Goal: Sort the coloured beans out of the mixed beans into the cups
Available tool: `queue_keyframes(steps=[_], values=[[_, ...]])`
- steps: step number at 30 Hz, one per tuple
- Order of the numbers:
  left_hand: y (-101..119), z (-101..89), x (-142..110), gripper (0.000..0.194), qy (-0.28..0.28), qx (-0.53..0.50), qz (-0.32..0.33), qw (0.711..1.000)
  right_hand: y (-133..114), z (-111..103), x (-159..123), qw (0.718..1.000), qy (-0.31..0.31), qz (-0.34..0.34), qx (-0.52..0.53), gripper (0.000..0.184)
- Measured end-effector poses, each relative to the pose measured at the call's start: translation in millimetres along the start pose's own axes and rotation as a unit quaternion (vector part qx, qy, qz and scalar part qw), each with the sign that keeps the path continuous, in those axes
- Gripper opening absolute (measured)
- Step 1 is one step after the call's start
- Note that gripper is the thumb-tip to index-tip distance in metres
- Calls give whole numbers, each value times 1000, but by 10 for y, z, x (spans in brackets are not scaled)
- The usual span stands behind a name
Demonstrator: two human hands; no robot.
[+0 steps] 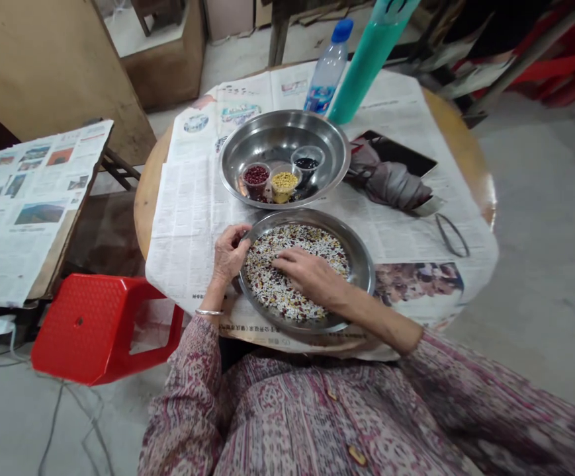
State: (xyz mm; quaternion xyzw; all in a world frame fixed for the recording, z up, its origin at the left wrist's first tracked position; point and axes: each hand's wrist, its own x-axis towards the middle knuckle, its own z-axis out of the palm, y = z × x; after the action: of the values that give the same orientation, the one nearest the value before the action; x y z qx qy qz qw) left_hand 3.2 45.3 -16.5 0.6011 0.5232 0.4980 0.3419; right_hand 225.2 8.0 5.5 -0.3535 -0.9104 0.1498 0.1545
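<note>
A wide, shallow metal pan [365, 264] sits at the table's near side, with a mix of white grains and red, yellow and dark beans [287, 291] spread across its bottom. My left hand [230, 254] is at the pan's left rim, its fingers curled and closed; whatever lies inside them is hidden. Over the mix, my right hand [309, 274] reaches in with fingertips pressed together among the grains. Anything pinched there is too small to name. Just beyond stands a deeper metal basin [232, 149] holding clear cups of red beans [256, 177], yellow beans [284, 182] and black beans [307, 163].
Newspaper [182, 218] covers the round table. At its back stand a water bottle [324, 76] and a tall green bottle [366, 69]. A folded grey umbrella [391, 182] lies right of the basin. A red stool [83, 324] is at lower left, below a newspaper-covered surface [24, 205].
</note>
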Motion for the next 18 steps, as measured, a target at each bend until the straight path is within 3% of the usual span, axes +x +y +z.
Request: queue_keyframes(steps=[5,9,13,18], values=[[12,-2,6,25,-3,-3,-5,1000,356,-170,19,991,76,104,-40,40],[28,-4,18,24,-4,-10,-5,1000,200,-103,200,984,87,133,-83,35],[34,-20,25,22,-4,-6,-3,1000,-144,65,423,995,57,65,-57,41],[-5,-26,34,25,5,0,-6,1000,-304,112,257,998,-12,-65,-4,15]])
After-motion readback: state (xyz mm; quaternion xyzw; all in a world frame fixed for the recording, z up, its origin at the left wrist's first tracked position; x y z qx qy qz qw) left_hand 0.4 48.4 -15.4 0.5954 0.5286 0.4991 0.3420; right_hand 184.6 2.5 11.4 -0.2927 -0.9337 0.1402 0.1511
